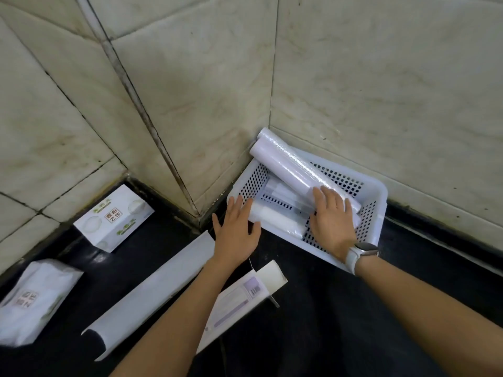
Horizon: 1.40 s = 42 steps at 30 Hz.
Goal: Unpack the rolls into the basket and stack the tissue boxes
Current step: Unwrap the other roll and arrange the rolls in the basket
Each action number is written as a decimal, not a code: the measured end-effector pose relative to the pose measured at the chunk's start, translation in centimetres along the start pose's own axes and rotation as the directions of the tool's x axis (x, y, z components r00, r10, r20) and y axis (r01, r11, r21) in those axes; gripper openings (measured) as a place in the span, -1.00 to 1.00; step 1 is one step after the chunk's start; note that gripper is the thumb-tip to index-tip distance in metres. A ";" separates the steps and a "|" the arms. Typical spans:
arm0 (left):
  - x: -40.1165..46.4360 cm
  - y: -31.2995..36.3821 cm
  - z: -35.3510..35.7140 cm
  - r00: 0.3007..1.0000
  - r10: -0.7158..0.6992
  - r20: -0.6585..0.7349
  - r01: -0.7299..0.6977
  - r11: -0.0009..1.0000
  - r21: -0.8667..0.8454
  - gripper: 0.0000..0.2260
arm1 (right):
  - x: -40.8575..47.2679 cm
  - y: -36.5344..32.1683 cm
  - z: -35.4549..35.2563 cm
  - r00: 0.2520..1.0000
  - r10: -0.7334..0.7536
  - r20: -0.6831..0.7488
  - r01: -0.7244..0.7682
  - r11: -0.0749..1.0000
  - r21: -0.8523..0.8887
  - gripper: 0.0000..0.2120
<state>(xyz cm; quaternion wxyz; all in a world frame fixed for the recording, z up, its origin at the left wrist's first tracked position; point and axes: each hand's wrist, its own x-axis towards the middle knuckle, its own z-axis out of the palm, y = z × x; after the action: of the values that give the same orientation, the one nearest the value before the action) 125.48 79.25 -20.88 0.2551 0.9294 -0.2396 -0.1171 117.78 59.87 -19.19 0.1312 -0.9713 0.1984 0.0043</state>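
Observation:
A white perforated basket (pixel 377 213) sits in the wall corner on a black counter. A long white roll (pixel 288 165) lies slanted across it, its far end sticking out over the rim, beside a second wrapped roll (pixel 268 133). More rolls (pixel 275 216) lie flat inside. My right hand (pixel 333 216), with a watch on the wrist, rests flat on the near end of the long roll. My left hand (pixel 235 227) is spread over the basket's left rim, holding nothing. A tissue box (pixel 114 217) stands at the left wall. A soft tissue pack (pixel 35 297) lies at the far left.
An empty long white roll carton (pixel 152 292) lies open on the counter under my left forearm. A flat printed carton (pixel 245 295) lies next to it. Tiled walls (pixel 381 77) close in behind and to the left of the basket.

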 end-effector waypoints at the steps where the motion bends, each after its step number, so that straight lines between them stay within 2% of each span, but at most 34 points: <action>1: -0.7 -0.3 0.0 0.999 0.016 -0.040 -0.016 1.000 0.017 -0.51 | -0.4 -0.3 0.3 0.996 -0.087 -0.026 0.088 0.995 0.046 -0.52; 3: -1.7 -0.9 0.3 0.997 0.048 -0.061 -0.044 0.997 0.063 -0.53 | -0.4 -0.7 0.7 0.982 -0.190 -0.004 0.189 0.973 0.135 -0.59; 6: -1.6 -1.3 0.3 0.996 0.068 -0.063 -0.060 0.991 0.121 -0.54 | 1.0 -1.4 0.9 0.950 -0.277 0.144 0.251 0.952 0.173 -0.66; 8: -1.3 -1.6 0.2 0.991 0.094 -0.096 -0.081 0.988 0.135 -0.57 | 2.3 -2.1 1.3 0.916 -0.312 0.250 0.267 0.943 0.200 -0.82; 11: -0.9 -1.8 0.1 0.970 0.160 -0.181 -0.145 0.985 0.096 -0.66 | 4.0 -2.7 1.8 0.834 -0.308 0.458 0.275 0.951 0.140 -0.78; 12: -0.7 -1.9 0.0 0.958 0.183 -0.222 -0.169 0.982 0.079 -0.69 | 4.7 -2.7 2.0 0.826 -0.301 0.477 0.280 0.953 0.116 -0.76; 15: -0.4 -2.2 0.3 0.922 0.220 -0.319 -0.212 0.975 0.058 -0.77 | 6.3 -2.9 2.7 0.886 -0.305 0.349 0.303 0.951 0.061 -0.71; 18: -0.2 -2.5 0.9 0.906 0.236 -0.352 -0.238 0.971 0.039 -0.78 | 7.3 -4.0 4.1 0.940 -0.247 0.235 0.263 0.964 -0.037 -0.52; 21: 0.1 -2.9 1.2 0.894 0.255 -0.368 -0.257 0.965 0.044 -0.78 | 8.0 -5.1 5.7 0.956 -0.063 0.287 0.109 0.983 -0.147 -0.43; 23: 0.2 -3.2 1.2 0.890 0.262 -0.374 -0.266 0.963 0.042 -0.78 | 8.2 -5.1 6.2 0.940 -0.008 0.342 0.064 0.986 -0.152 -0.45; 25: 0.2 -3.3 1.3 0.887 0.267 -0.377 -0.275 0.961 0.033 -0.78 | 8.2 -4.7 6.2 0.928 -0.018 0.372 0.075 0.987 -0.141 -0.50; 29: 0.2 -3.3 1.4 0.879 0.269 -0.394 -0.284 0.959 0.022 -0.78 | 7.0 -3.7 5.6 0.885 -0.130 0.448 0.200 0.973 -0.113 -0.55; 32: 0.2 -3.1 1.4 0.877 0.261 -0.404 -0.283 0.959 0.005 -0.77 | 6.1 -3.4 4.9 0.883 -0.219 0.415 0.245 0.969 -0.010 -0.55; 35: 0.1 -3.1 1.4 0.882 0.252 -0.399 -0.277 0.961 -0.007 -0.77 | 6.6 -3.9 4.7 0.933 -0.176 0.314 0.161 0.984 0.072 -0.42; 37: 0.1 -3.1 1.4 0.885 0.248 -0.395 -0.271 0.963 -0.004 -0.77 | 7.1 -4.4 5.1 0.954 -0.117 0.276 0.106 0.993 0.052 -0.36; 42: 0.2 -3.3 1.5 0.878 0.257 -0.403 -0.281 0.960 0.001 -0.76 | 7.7 -5.0 6.3 0.976 -0.081 0.200 0.083 0.997 0.000 -0.28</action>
<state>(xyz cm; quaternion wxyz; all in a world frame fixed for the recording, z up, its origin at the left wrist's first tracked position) 126.35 80.98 -23.92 0.3391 0.8835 -0.3058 0.1044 127.07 62.98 -24.48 0.1464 -0.9738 0.1441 0.0972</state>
